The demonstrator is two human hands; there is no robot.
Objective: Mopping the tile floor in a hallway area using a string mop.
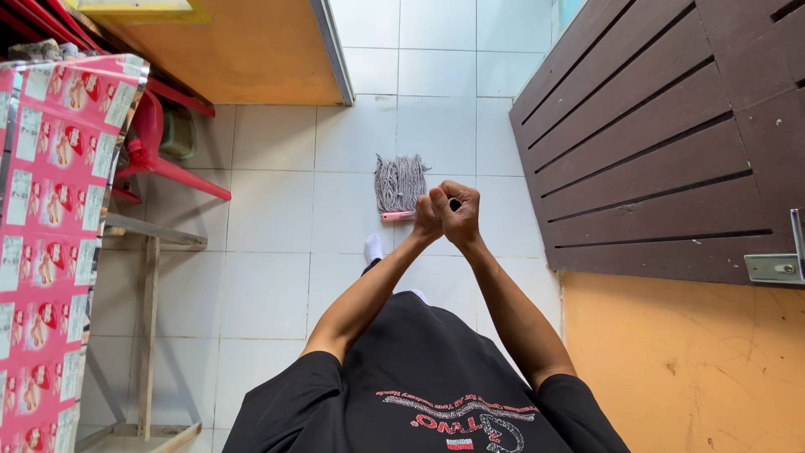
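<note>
Wearer: black printed shirt (419,377), both arms stretched fwd, hands meeting at centre.
Left hand (426,220): fingers curled fully shut round top of mop handle (454,204); touching the other hand.
Right hand (459,214): fingers closed tight on same handle, wrapped just beside/over the left; only a dark end of the handle shows betw. the fists.
Foot: white sock (373,247) on tile floor (268,268), just behind mop head.
Mop head (400,183): grey string, pink clamp, lying flat on floor, directly beyond hands.
Left side: pink patterned tabletop cover (50,210), wood frame under; red plastic chair (159,159) beyond.
Right side: dark slatted wood panel (654,134), orange wall below.
Risk (judgement): socked foot on wet tile could slip; strings near the foot may snag it.
</note>
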